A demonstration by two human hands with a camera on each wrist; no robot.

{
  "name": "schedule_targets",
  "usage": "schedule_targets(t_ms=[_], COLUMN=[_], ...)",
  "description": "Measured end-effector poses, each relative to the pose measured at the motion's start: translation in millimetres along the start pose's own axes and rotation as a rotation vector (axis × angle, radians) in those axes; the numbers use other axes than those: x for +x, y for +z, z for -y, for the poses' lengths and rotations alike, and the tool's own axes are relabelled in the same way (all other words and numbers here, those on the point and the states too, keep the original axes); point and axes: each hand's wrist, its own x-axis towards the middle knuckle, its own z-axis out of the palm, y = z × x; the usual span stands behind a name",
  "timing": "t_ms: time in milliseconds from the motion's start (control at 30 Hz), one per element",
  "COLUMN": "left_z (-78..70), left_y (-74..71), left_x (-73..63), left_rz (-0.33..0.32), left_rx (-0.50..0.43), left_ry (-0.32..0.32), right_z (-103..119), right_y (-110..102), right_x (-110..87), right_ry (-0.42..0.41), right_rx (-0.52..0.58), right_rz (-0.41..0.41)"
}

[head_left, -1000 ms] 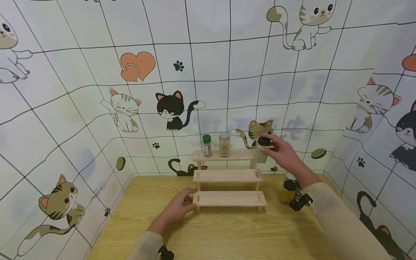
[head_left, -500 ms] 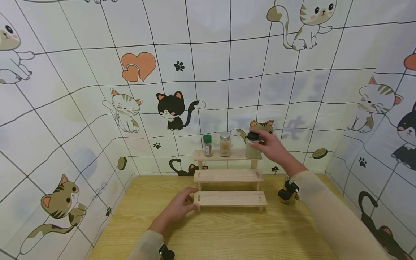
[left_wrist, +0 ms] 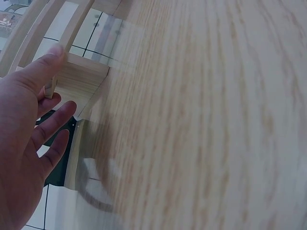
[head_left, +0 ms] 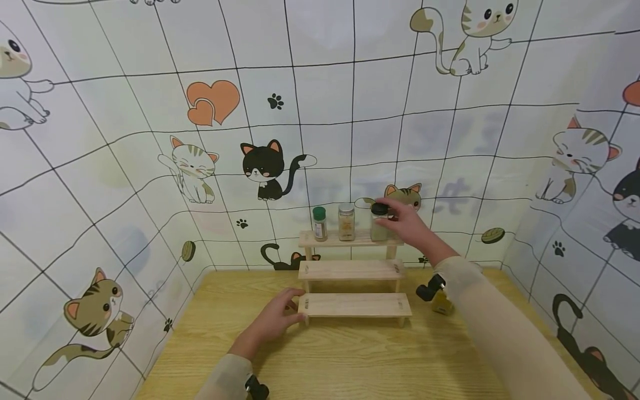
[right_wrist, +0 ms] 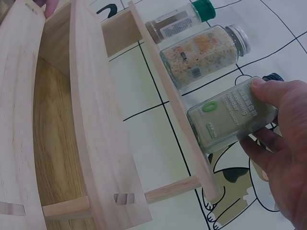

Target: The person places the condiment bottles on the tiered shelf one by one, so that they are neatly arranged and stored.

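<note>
A three-step wooden shelf rack (head_left: 354,305) stands on the table. My right hand (head_left: 409,226) grips a square glass spice jar (right_wrist: 230,115) with a black lid near its top, upright at the right part of the top step. The jar's base appears to meet the board. To its left on that step stand a silver-lidded jar (right_wrist: 201,55) with pale, orange-flecked contents and a green-capped spice bottle (head_left: 319,224). My left hand (head_left: 275,315) pinches the left end of the lowest step, thumb on top and index finger below; its other fingers are loose.
On the table right of the rack, a jar with yellow contents (head_left: 442,304) is partly hidden behind my right wrist camera (head_left: 431,288). A cat-patterned cloth (head_left: 320,111) surrounds the wooden table (head_left: 350,361) at the back and sides.
My right hand has carried the black-lidded jar left, from beside the rack's right end onto the top step beside the silver-lidded jar. My left hand stays on the rack.
</note>
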Motion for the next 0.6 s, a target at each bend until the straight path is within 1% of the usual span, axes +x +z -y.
schedule_targets(t_ms=[100, 200, 333, 600], left_z=[-1.8, -0.4, 2.6, 1.8], left_y=[-0.9, -0.9, -0.1, 0.3], left_x=[-0.9, -0.8, -0.3, -0.6], left_rz=[0.000, -0.002, -0.007, -0.014], left_rx=[-0.012, -0.014, -0.009, -0.004], left_ry=[0.002, 0.006, 0.013, 0.039], right_z=[-0.2, -1.4, -2.4, -5.9], right_y=[2.4, 3.9, 5.1, 6.6], right_x=[0.8, 1.0, 1.4, 0.4], right_ry=[0.013, 0.024, 0.017, 0.004], right_rx=[-0.010, -0.010, 0.008, 0.011], right_rz=[-0.004, 0.003, 0.019, 0.013])
